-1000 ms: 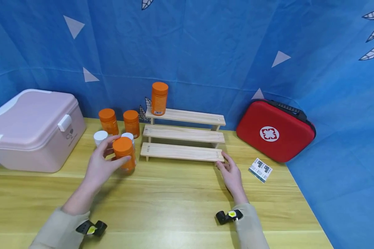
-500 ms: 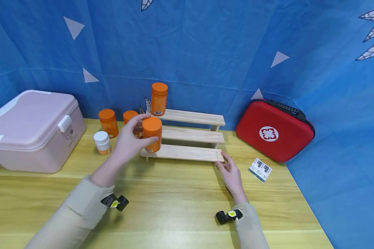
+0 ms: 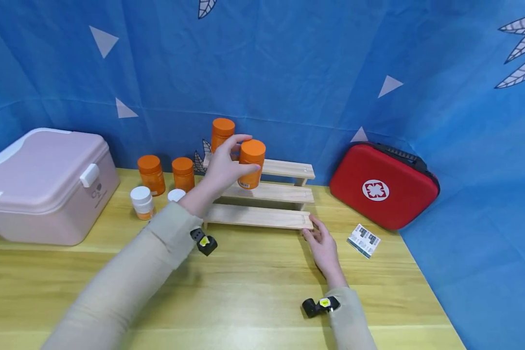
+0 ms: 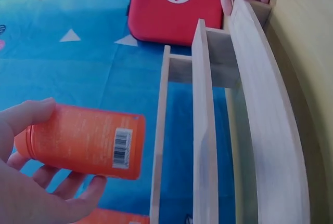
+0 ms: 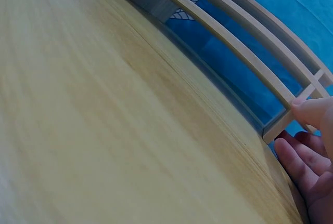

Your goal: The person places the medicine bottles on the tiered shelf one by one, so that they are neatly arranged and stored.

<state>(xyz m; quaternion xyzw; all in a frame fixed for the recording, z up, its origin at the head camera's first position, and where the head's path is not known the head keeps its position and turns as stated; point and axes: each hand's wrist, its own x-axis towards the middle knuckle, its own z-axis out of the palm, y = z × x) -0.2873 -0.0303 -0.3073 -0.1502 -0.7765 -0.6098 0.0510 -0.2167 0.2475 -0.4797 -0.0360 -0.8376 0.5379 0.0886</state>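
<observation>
My left hand [image 3: 223,170] grips an orange pill bottle [image 3: 251,167] by its sides, held up in front of the top tier of a three-tier wooden shelf [image 3: 258,218]. In the left wrist view this bottle [image 4: 86,140] lies sideways across the picture, thumb on one side and fingers on the other, its barcode visible. A second orange bottle [image 3: 222,131] stands on the top tier's left end, partly behind my left hand. My right hand [image 3: 324,250] pinches the right end of the lowest tier; in the right wrist view the thumb presses the shelf's corner [image 5: 283,117].
Two more orange bottles [image 3: 151,174] and two white-capped bottles [image 3: 142,203] stand left of the shelf, one partly behind the left sleeve. A pink lidded box [image 3: 48,184] sits far left. At right are a red first-aid case [image 3: 387,187] and a small printed card [image 3: 364,240].
My left hand has carried the orange bottle up and to the right, from beside the white-capped bottles to before the top tier. The right hand keeps its place on the shelf.
</observation>
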